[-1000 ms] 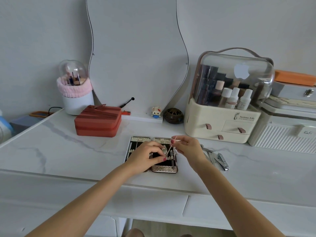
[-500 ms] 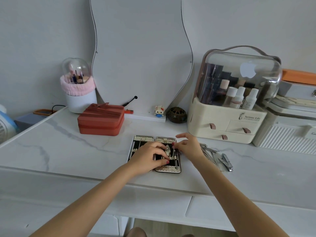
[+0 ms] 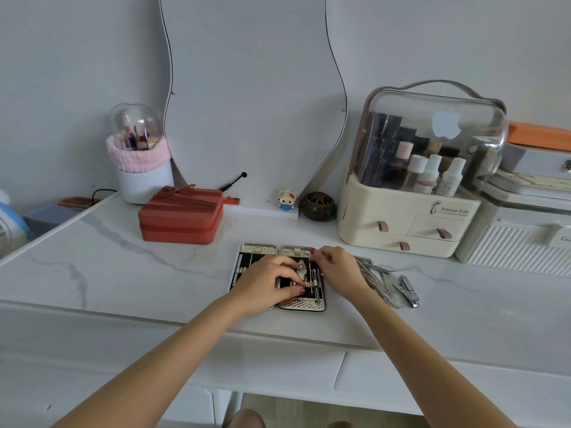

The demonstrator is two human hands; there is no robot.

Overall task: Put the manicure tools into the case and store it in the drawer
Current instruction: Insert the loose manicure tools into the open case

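Your right hand [image 3: 336, 271] has lowered its thin pick into the case [image 3: 304, 304], fingers seemingly still pinching it; left hand [image 3: 267, 281] presses flat. Loose tools [image 3: 378, 278] remain.

Grey wall [image 3: 77, 57], wavy mirror [image 3: 253, 97], marble-white vanity [image 3: 123, 273].

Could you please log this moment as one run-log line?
stage: loading case | case: open on table | left hand: on case | right hand: seating thin tool | loose tools: right of case
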